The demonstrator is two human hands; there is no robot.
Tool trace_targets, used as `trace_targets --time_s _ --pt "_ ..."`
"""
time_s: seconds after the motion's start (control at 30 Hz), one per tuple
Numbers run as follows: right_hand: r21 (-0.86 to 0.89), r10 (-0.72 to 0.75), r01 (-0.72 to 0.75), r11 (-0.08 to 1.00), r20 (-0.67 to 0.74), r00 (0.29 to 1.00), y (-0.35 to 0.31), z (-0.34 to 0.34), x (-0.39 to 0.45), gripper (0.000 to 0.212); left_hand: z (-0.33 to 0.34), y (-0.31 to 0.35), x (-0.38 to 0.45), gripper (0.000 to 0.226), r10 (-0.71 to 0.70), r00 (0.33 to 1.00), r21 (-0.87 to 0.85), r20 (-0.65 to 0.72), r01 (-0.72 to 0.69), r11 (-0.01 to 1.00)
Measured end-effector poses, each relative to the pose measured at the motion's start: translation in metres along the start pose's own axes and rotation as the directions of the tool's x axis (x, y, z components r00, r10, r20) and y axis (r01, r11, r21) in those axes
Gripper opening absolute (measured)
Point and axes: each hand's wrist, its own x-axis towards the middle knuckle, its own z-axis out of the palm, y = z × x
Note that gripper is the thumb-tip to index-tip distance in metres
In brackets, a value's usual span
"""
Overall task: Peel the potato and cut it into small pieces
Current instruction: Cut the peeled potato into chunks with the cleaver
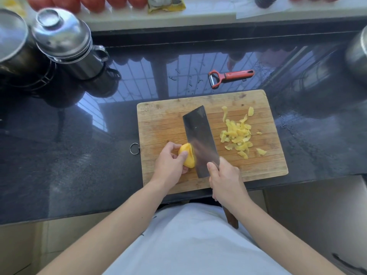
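A peeled yellow potato (pixel 188 155) lies on the wooden cutting board (pixel 158 126), near its left front part. My left hand (pixel 170 163) grips the potato from the left, fingers curled over its top. My right hand (pixel 224 179) holds the handle of a broad cleaver (pixel 199 137). The blade stands against the potato's right side, its tip pointing away from me. A heap of yellow potato peelings (pixel 238 135) lies on the right half of the board.
A red-handled peeler (pixel 230 75) lies on the dark glossy counter (pixel 79 155) behind the board. Steel lidded pots (pixel 63 42) stand at the back left, another steel vessel (pixel 357 52) at the far right. The counter's front edge runs just under my wrists.
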Motion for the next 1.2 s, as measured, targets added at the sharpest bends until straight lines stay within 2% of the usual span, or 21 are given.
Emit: trace_targets --time_s 0.3,0.47,0.57,0.67,0.83,1.0,1.2 --pt "-0.028 -0.031 0.032 0.999 0.008 0.999 -0.006 -0.002 0.003 0.031 0.003 0.002 -0.004 0.004 -0.001 1.0 0.003 -0.02 0.001 1.0" --pt "-0.092 -0.158 0.149 0.985 -0.101 0.982 -0.016 -0.019 -0.01 0.031 0.003 0.004 -0.002 0.006 -0.061 0.998 -0.053 -0.035 0.059 0.997" --pt "-0.246 -0.306 0.274 0.93 -0.104 0.946 -0.021 -0.018 -0.013 0.024 0.003 0.004 -0.003 0.004 -0.098 0.995 -0.139 -0.028 0.093 0.986" --pt "-0.479 -0.47 0.396 0.783 -0.039 0.882 -0.016 -0.002 -0.019 0.019 0.007 0.003 -0.004 0.007 -0.149 0.989 -0.223 -0.024 0.14 0.965" --pt "-0.698 -0.531 0.367 0.615 -0.023 0.847 -0.016 0.006 -0.023 0.007 0.012 0.001 -0.002 0.012 -0.174 0.984 -0.278 -0.034 0.158 0.947" --pt "-0.705 -0.548 0.379 0.599 -0.017 0.836 -0.016 0.01 -0.026 0.013 0.012 0.0 -0.003 0.011 -0.165 0.986 -0.287 -0.022 0.152 0.946" --pt "-0.73 -0.513 0.333 0.597 -0.029 0.858 -0.015 0.013 -0.026 0.027 0.015 0.003 -0.005 0.011 -0.168 0.985 -0.29 -0.031 0.152 0.945"
